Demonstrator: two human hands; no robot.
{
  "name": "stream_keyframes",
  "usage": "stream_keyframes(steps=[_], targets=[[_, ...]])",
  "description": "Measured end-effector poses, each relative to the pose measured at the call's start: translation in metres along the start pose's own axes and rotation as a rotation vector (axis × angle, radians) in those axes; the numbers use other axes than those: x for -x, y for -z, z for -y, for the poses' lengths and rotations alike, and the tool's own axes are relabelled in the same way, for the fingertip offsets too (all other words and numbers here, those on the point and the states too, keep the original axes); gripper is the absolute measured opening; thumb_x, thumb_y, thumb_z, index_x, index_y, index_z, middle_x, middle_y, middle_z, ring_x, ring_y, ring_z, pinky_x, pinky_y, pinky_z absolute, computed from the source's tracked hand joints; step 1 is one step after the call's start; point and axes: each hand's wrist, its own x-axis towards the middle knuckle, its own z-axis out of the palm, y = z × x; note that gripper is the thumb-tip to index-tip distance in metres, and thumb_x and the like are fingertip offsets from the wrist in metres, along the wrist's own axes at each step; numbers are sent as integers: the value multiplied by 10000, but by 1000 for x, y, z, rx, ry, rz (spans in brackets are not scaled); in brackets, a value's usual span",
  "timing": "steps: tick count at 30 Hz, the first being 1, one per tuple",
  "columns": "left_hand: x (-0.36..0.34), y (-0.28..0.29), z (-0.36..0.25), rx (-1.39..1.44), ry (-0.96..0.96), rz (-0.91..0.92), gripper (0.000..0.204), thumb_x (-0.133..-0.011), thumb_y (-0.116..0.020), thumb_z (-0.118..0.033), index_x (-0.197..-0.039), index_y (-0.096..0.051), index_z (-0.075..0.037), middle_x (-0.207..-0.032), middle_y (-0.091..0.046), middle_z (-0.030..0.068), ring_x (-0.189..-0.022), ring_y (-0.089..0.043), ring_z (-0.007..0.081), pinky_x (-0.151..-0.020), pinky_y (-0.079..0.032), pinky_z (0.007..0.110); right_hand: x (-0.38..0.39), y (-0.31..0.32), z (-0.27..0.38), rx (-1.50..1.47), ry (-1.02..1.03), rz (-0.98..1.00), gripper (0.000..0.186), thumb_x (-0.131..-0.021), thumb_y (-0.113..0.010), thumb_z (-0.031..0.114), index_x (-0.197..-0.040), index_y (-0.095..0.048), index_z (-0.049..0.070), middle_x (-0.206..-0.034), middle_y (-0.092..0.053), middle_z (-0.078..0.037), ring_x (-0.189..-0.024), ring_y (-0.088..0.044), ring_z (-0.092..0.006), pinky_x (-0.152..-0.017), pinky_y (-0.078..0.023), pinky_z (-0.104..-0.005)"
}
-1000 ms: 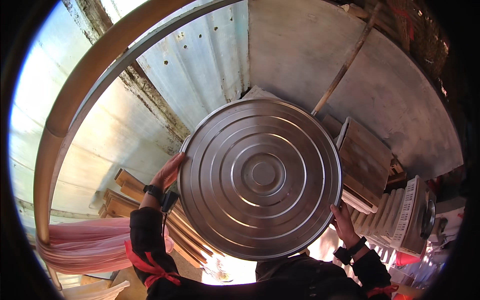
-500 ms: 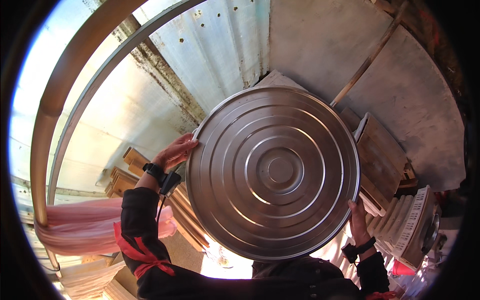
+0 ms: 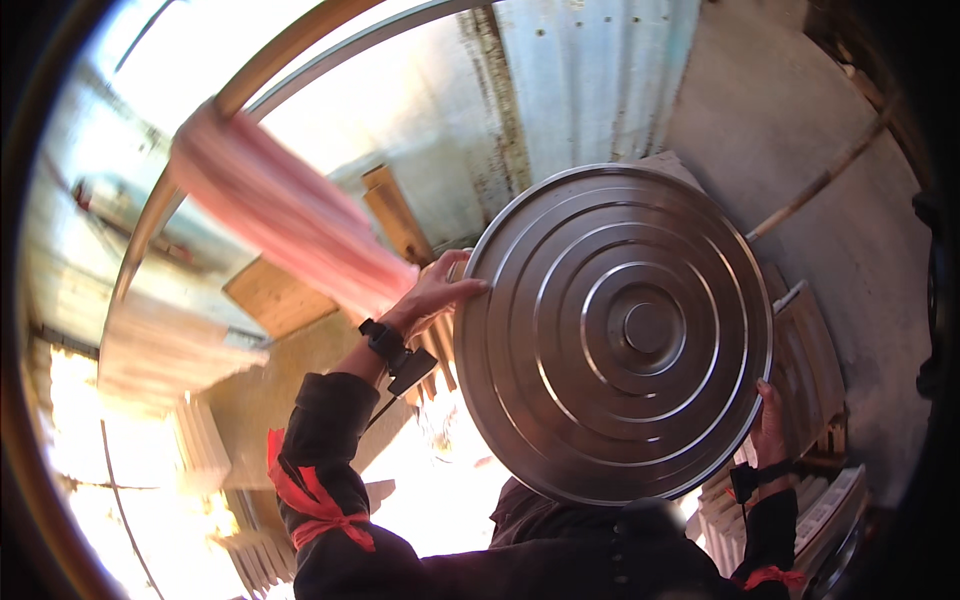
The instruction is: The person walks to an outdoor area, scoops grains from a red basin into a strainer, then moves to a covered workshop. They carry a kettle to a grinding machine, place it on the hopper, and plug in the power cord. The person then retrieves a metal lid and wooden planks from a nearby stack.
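Note:
A large round metal disc point(image 3: 580, 400) with raised concentric rings is held up in front of my body, tilted, its ringed face toward me. Whether it is a lid or a tray I cannot tell. At its upper left rim, my left hand point(image 3: 437, 292) grips the edge, thumb on the ringed face and the other fingers mostly hidden behind. My right hand point(image 3: 768, 425) is closed on the lower right rim, its fingers partly out of sight. Both wrists carry black straps with small devices, and red cloth strips are tied round my dark sleeves.
Pink cloth point(image 3: 285, 215) hangs from a curved pole point(image 3: 290, 40) at the left. Wooden boards point(image 3: 395, 215) lean by the corrugated wall point(image 3: 600, 80). A stick point(image 3: 825, 175) rests against the grey panel at the right, above white slatted crates point(image 3: 835, 520). Bright sunlight washes out the lower left.
My view has swung left, so the disc, both hands and the wall appear farther right. More of the pink cloth and the sunlit area shows. Both hands keep their hold on the disc.

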Motion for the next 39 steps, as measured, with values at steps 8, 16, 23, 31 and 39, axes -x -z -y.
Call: stream_keyframes(steps=[8, 16, 23, 31, 39], targets=[[214, -42, 33, 114, -45, -249, 629, -779, -731, -327, -1252, -438, -36, -1099, -579, 88, -1004, -581, 170, -872, -482, 323, 37, 45, 31, 221, -22, 181, 473, -908, -522, 436, -1202, -505, 66, -1117, -550, -52, -1023, -534, -157, -893, -436, -305], [437, -64, 148, 411, -49, -543, 570, -779, -741, -272, -1185, -457, 9, -1051, -591, 119, -957, -602, 189, -876, -487, 333, 115, -68, 44, 509, 166, 386, 478, -932, -495, 434, -1214, -497, 48, -1126, -531, -41, -1024, -510, -144, -886, -427, -289], [685, -56, 298, 548, -35, -831, 677, -805, -705, -371, -1277, -410, 14, -1134, -558, 113, -1012, -578, 160, -893, -475, 311, 189, -236, -55, 731, 35, 736, 527, -884, -558, 468, -1176, -507, 32, -1013, -515, -19, -905, -493, -117, -808, -399, -245], [979, -95, 468, 793, 64, -1180, 781, -785, -711, -408, -1347, -336, -15, -1196, -518, 127, -1074, -554, 208, -898, -479, 381, 423, -484, -251, 806, -76, 1340, 537, -831, -649, 383, -1156, -494, -17, -990, -551, -39, -879, -541, -103, -771, -454, -239], [1103, -194, 610, 1138, 85, -1683, 668, -789, -719, -271, -1318, -347, -104, -1186, -516, 92, -1060, -557, 206, -762, -533, 422, 626, -649, -494, 1150, -294, 1709, 515, -797, -693, 414, -1077, -564, 1, -943, -610, -65, -843, -584, -117, -739, -465, -257]])
